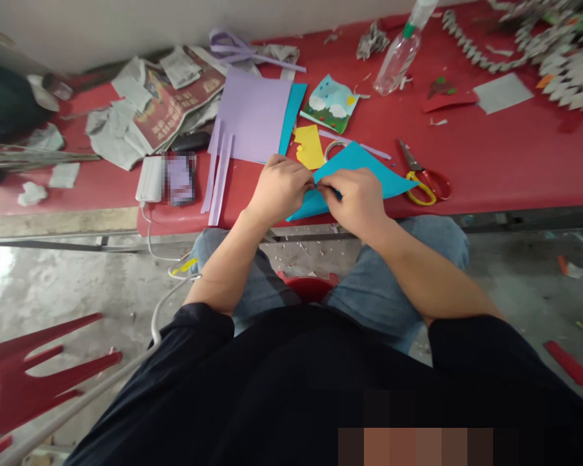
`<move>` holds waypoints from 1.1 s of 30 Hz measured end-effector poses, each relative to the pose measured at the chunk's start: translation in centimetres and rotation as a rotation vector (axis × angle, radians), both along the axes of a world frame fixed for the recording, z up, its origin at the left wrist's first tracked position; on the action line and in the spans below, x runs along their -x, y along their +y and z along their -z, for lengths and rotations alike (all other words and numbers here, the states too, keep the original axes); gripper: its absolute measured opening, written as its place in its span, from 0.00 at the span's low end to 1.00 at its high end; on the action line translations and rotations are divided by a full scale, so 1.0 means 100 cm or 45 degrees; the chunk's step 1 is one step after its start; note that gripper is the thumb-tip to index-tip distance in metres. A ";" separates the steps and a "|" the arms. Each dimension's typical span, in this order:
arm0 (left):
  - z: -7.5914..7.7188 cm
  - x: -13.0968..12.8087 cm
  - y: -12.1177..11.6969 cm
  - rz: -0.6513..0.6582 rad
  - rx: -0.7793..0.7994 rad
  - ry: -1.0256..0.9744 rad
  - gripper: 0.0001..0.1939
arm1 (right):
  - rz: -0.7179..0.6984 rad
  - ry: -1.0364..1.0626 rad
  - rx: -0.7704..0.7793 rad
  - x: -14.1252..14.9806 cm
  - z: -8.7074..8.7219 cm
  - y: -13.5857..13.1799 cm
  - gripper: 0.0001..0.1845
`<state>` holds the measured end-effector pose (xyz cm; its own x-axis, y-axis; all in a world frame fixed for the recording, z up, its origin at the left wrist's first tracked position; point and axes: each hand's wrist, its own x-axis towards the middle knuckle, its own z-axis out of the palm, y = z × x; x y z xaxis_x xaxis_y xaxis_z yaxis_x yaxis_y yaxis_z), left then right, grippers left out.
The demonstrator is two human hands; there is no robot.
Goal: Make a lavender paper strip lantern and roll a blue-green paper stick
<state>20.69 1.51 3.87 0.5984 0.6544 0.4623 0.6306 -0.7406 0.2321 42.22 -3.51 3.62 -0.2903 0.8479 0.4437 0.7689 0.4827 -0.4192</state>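
Observation:
A sheet of blue paper lies under my two hands at the front edge of the red table. My left hand pinches the paper's left side with fingers closed. Close beside it, my right hand is closed too, thumb and index finger pinching the same sheet; the fingertips of both hands nearly meet. Behind the sheet are a yellow paper scrap, a roll of tape partly covered by the blue paper, and a small painted picture. Scissors with red and yellow handles lie just right of the sheet.
Lilac paper, lilac strips, a phone and a white power bank lie to the left, with newspaper behind. A clear bottle stands at the back. A white cable runs past my left arm.

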 end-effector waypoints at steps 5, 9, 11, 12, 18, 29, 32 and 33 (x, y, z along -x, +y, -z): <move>0.000 -0.002 -0.003 -0.012 -0.030 0.066 0.11 | 0.002 -0.008 0.008 0.001 0.002 0.000 0.10; -0.006 -0.002 -0.007 -0.058 -0.008 0.045 0.12 | 0.031 -0.014 0.020 0.000 0.006 0.001 0.09; -0.008 -0.002 -0.010 -0.055 0.011 0.024 0.12 | 0.031 -0.016 0.011 0.000 0.008 0.001 0.09; -0.009 -0.002 -0.011 -0.052 0.020 0.018 0.13 | 0.029 -0.020 0.006 0.000 0.008 0.001 0.09; -0.011 0.000 -0.017 -0.062 0.070 -0.021 0.12 | 0.026 -0.086 0.021 0.002 0.005 -0.002 0.09; -0.006 0.007 -0.023 -0.042 0.020 -0.065 0.17 | -0.006 -0.078 0.046 0.007 0.007 -0.007 0.11; -0.001 0.010 -0.022 -0.037 0.048 -0.080 0.17 | -0.019 -0.083 0.039 0.009 0.006 -0.008 0.12; 0.001 0.011 -0.021 -0.033 0.062 -0.097 0.16 | -0.022 -0.088 0.038 0.009 0.006 -0.009 0.12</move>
<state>19.59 -0.62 3.72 0.5450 0.6921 0.4732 0.6286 -0.7108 0.3156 41.31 -4.40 3.04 -0.3342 0.8549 0.3968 0.7882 0.4843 -0.3797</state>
